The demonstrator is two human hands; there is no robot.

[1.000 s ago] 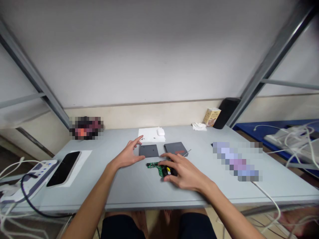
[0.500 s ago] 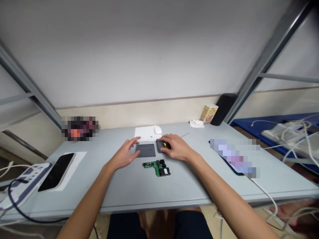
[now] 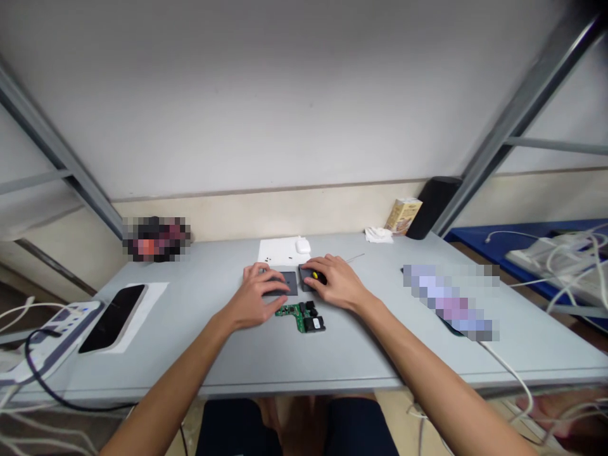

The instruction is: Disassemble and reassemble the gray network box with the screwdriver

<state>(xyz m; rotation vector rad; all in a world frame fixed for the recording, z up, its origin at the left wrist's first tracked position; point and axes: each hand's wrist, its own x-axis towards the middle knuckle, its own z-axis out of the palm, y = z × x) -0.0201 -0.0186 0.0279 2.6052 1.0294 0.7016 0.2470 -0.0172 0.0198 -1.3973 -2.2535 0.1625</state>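
My left hand is over a flat dark grey panel, fingers spread, covering its left part. Its thumb is at the left end of a green circuit board with black connectors. My right hand is curled around a screwdriver with a yellow-and-black handle, its thin shaft emerging beyond the knuckles. The same hand's fingertips touch a dark grey casing just right of the panel. How firmly they grip the casing is hidden.
White paper behind the hands bears tiny dark pieces and a white earbud case. A phone and power strip are left. A blurred device with a white cable lies right. Tissue, a carton and black cylinder stand behind.
My left hand has moved right and nearer, from the panel's left edge to over the panel and the board's end. My right hand stays at the casing. The view has shifted slightly.
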